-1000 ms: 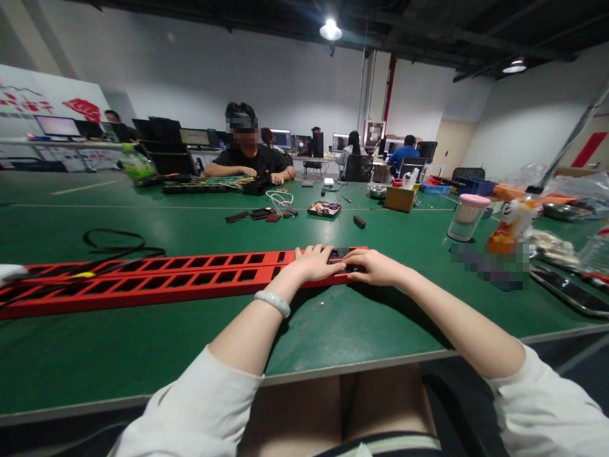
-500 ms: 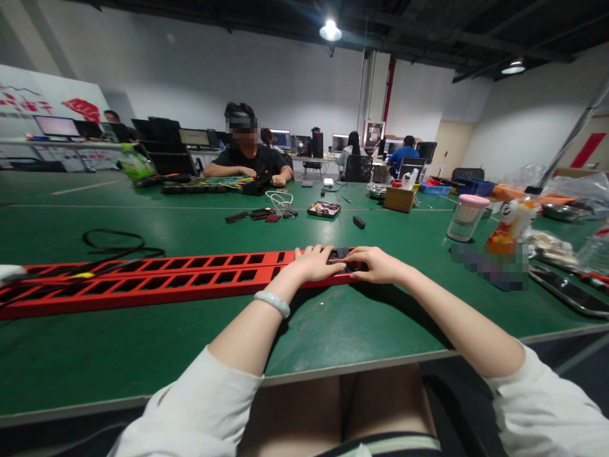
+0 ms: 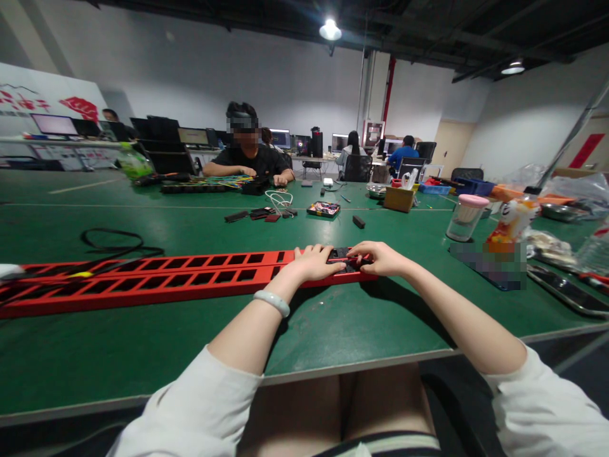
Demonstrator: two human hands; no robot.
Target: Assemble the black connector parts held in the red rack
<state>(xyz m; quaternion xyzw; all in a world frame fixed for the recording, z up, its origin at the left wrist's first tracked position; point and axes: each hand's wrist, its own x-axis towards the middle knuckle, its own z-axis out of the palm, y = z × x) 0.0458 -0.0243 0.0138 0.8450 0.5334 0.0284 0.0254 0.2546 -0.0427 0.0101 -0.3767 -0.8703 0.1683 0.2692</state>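
Observation:
Two long red slotted strips [image 3: 157,274] lie side by side across the green table [image 3: 342,324]. At their right end sit small black modules [image 3: 343,257] set into the slots. My left hand [image 3: 314,261] rests on the strips with its fingertips pressing on the black modules. Just to the right, my right hand [image 3: 380,257] lies over the strips' right end, fingers curled down onto the same black modules. Neither hand lifts anything off the table.
Black cables [image 3: 114,241] lie at the left. Small black parts [image 3: 259,214], a tray [image 3: 324,209] and a loose black piece [image 3: 359,221] lie beyond the strips. A pink-lidded jar [image 3: 467,218] and a snack bag [image 3: 511,228] stand right. A person [image 3: 247,155] sits opposite.
My right hand has slid a little right and farther along the strips' end, uncovering more of the black modules. The left hand has stayed put.

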